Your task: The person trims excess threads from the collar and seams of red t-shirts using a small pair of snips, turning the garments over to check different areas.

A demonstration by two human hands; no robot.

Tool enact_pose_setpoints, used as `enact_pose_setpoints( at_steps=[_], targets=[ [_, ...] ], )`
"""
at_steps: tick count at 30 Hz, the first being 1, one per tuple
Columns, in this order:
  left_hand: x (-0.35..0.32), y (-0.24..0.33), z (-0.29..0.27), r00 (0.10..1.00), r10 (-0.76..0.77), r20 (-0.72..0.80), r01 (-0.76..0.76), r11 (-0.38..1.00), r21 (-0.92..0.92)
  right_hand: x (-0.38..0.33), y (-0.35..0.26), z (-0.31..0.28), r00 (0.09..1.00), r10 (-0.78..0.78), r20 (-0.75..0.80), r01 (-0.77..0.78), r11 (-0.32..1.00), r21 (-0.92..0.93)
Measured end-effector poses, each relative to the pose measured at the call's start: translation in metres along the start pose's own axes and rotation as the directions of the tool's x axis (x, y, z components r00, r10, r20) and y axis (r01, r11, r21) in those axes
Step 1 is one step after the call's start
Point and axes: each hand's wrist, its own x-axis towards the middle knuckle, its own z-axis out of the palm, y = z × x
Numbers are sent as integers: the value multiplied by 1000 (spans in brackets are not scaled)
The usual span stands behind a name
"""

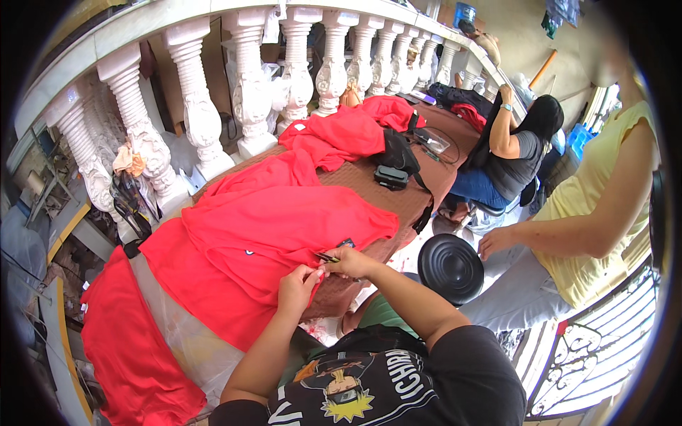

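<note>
While the left hand [298, 282] pinches red cloth [270, 234], the right hand [352, 261] grips small snips [327, 257].

The person wears a black short-sleeved T-shirt [398, 383] with a cartoon figure printed on the chest in yellow, orange and white, beside white block lettering. Both forearms are bare from the sleeve hems to the hands, without watch or rings.

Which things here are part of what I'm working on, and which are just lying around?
In use:
left hand pinching spread red fabric garment
right hand holding small dark snips

Lying about:
black pouch
heaped red cloth
round black stool seat
</note>
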Motion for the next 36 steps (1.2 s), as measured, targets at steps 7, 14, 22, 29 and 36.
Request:
enact_pose_setpoints(
  at_steps=[7,14,22,29,36],
  targets=[
    [-16,15,6,961,248,-118,-229,961,157,5,9,1,996,-92,9,92,995,23],
    [-28,17,10,911,395,-118,-334,874,352,3,9,3,994,-110,17,109,991,81],
    [-25,14,14,898,414,-152,-377,900,220,4,14,2,997,-77,-11,77,996,42],
    [0,35,-2,997,55,-52,-52,996,70,-9,0,2,998,-55,-23,55,998,6],
    [11,6,-2,982,-114,153,141,973,-185,0,15,5,994,-103,-29,105,992,65]
  ],
)
